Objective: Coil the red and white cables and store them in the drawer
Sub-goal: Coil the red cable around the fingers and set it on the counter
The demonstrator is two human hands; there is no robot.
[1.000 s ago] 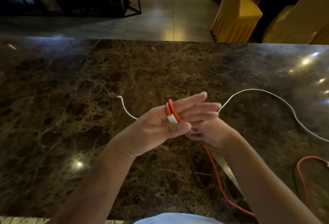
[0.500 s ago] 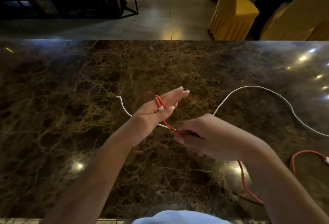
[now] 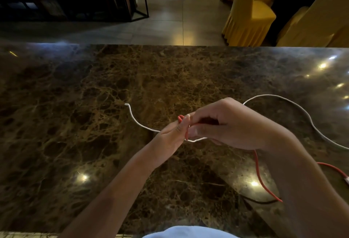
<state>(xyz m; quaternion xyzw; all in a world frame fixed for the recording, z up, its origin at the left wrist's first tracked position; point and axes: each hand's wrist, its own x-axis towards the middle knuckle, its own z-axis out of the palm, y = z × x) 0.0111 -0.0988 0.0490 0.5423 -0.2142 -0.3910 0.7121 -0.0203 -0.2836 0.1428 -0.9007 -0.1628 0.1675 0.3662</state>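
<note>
Marble counter (image 3: 75, 124) before tiled floor (image 3: 170, 20), yellow-draped chairs (image 3: 249, 14).

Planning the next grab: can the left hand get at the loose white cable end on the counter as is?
Probably not yet. The left hand has red cable wound round its fingers. The white cable end lies bare on the counter, nothing covering it.

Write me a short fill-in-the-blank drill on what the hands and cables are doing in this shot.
1. The loops wound round the fingers of the left hand belong to the ____ cable.
2. The right hand pinches the red cable, which trails down to the ____ of the picture.
3. The white cable lies on the ____ countertop.
4. The chairs beyond the counter wear ____ covers.

Missing words: red; right; marble; yellow
</note>
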